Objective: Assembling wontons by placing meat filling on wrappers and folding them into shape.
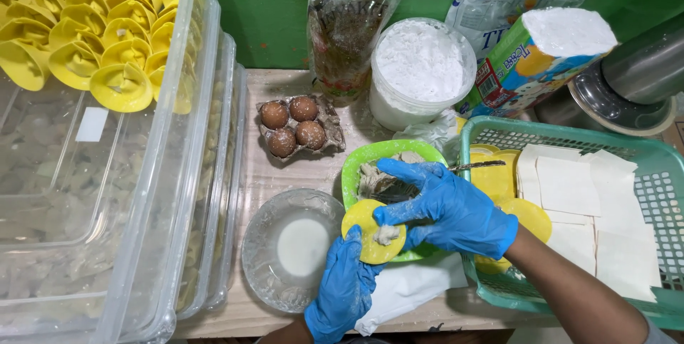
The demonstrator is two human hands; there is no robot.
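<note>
My left hand (342,288), in a blue glove, cups a round yellow dumpling wrapper (363,224) from below. A lump of grey filling (388,234) lies on the wrapper. My right hand (445,209), also blue-gloved, grips a thin metal utensil (479,166) and presses its fingers at the filling on the wrapper. Both hands hover over a green bowl (370,153) that holds more grey filling (377,180).
A glass dish of white liquid (303,246) sits left of the bowl. Brown eggs in a carton (293,127), a tub of white flour (420,66) and bags stand behind. A teal basket (641,166) with yellow and white wrappers is at right. Clear boxes of folded yellow dumplings (92,23) fill the left.
</note>
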